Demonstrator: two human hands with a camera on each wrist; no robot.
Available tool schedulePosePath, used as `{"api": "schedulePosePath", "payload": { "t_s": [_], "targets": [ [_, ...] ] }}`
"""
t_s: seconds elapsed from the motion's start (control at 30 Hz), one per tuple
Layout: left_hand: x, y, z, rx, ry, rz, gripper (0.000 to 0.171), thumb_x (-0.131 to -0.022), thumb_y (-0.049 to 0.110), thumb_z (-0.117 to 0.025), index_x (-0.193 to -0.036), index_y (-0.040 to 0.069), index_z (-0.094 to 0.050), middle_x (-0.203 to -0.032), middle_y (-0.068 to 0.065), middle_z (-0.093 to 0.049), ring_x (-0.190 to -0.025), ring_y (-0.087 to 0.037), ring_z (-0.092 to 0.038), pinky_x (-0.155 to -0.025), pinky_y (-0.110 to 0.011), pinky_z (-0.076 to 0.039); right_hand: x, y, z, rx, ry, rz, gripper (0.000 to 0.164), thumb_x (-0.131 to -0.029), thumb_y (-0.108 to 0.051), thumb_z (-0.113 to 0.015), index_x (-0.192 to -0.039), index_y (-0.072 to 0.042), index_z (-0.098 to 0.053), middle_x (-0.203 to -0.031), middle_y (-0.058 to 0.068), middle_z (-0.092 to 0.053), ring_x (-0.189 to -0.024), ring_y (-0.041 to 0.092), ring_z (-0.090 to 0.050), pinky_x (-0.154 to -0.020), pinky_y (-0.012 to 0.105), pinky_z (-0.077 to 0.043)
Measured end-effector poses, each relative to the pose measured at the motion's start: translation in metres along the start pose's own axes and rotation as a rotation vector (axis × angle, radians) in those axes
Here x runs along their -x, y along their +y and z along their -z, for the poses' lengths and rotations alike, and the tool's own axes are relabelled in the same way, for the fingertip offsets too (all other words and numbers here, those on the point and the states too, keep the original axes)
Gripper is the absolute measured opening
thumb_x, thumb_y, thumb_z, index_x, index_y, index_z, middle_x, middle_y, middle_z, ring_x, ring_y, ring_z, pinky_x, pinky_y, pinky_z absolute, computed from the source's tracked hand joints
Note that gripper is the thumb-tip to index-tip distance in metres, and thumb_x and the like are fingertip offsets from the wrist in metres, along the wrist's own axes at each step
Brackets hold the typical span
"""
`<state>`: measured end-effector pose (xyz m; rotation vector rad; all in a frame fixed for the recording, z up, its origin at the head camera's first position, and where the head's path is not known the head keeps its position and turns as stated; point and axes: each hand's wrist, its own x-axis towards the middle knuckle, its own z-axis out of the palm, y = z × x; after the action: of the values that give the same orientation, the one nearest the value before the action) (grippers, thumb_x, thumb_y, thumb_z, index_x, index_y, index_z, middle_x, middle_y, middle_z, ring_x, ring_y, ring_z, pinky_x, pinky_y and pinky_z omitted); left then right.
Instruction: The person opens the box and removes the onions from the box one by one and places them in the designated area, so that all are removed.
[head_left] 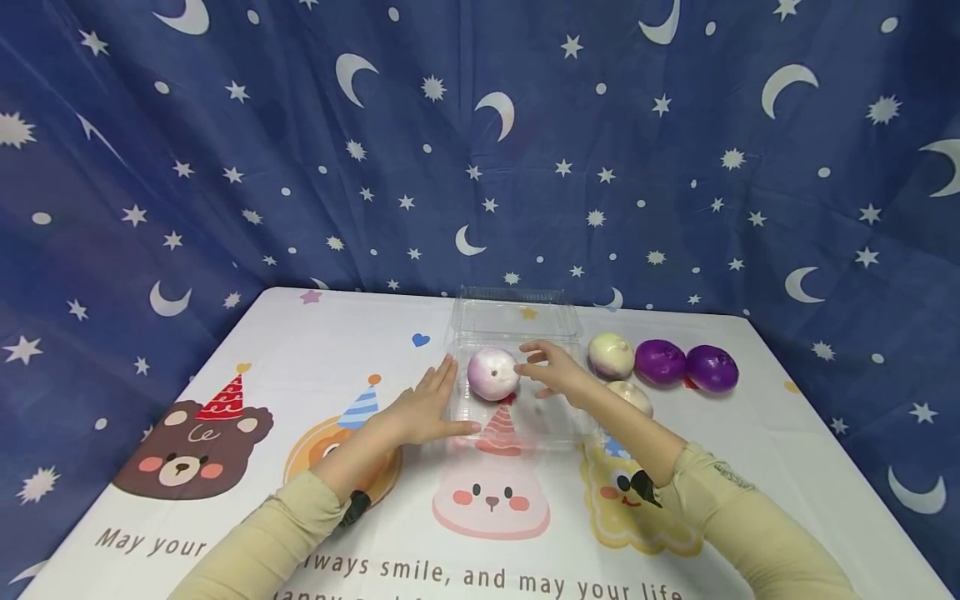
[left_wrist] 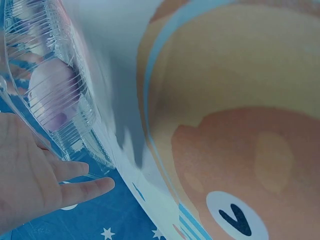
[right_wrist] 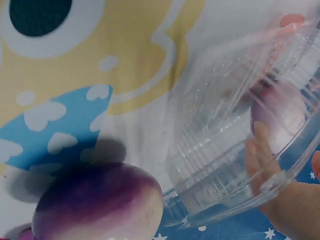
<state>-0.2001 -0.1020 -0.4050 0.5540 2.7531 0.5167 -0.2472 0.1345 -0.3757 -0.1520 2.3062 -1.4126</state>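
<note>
A clear plastic clamshell box (head_left: 551,421) lies on the table with its lid (head_left: 487,317) raised at the back. Inside, in the left half, sits a round white-and-purple turnip (head_left: 491,385). My left hand (head_left: 429,410) lies along the box's left side, fingers extended and thumb across the front corner; the left wrist view also shows that hand (left_wrist: 30,175) beside the ribbed wall. Over the box, my right hand (head_left: 558,375) has loosely bent fingers, their tips close to the turnip's right side; whether they touch it cannot be told. Nothing is gripped in either hand.
Right of the box are a white-and-purple turnip (head_left: 611,354), another pale one (head_left: 632,398) partly behind the right forearm, and two deep purple round vegetables (head_left: 660,363) (head_left: 712,369). A printed white cloth (head_left: 360,325) covers the table; a blue star-patterned curtain (head_left: 420,167) hangs behind.
</note>
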Motion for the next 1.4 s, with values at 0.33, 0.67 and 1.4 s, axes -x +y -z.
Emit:
{"api": "schedulePosePath", "payload": {
  "t_s": [0.33,0.67,1.4],
  "targets": [
    [-0.001,0.0,0.0,-0.003,-0.004,0.002,0.108,-0.083,0.067,-0.053,-0.151,0.002,0.0,-0.159,-0.011,0.007,-0.145,-0.04,-0.006,-0.105,-0.068,-0.024,-0.018,-0.008,-0.002,0.005,-0.023,-0.044,0.05,-0.095,-0.017,-0.055,-0.138,0.001,-0.038,-0.135,0.026,-0.045,-0.122,0.042,-0.046,-0.089,0.047,-0.052],
    [0.001,0.002,-0.001,0.019,-0.001,0.013,0.109,-0.082,0.067,-0.054,-0.151,0.002,-0.001,-0.159,-0.012,0.006,-0.145,-0.041,-0.007,-0.105,-0.067,-0.023,-0.024,-0.008,-0.005,0.079,-0.085,-0.07,0.048,-0.096,-0.021,-0.053,-0.136,0.001,-0.037,-0.119,0.02,-0.05,-0.096,0.03,-0.054,-0.089,0.05,-0.051],
    [-0.002,0.0,-0.001,0.013,0.001,0.009,0.11,-0.081,0.068,-0.054,-0.151,0.001,-0.002,-0.159,-0.013,0.006,-0.145,-0.041,-0.006,-0.105,-0.068,-0.023,-0.03,-0.006,-0.02,0.116,-0.012,-0.031,0.052,-0.088,-0.018,-0.066,-0.131,0.004,-0.045,-0.103,0.016,-0.058,-0.072,0.014,-0.055,-0.079,0.041,-0.056]
  ]
}}
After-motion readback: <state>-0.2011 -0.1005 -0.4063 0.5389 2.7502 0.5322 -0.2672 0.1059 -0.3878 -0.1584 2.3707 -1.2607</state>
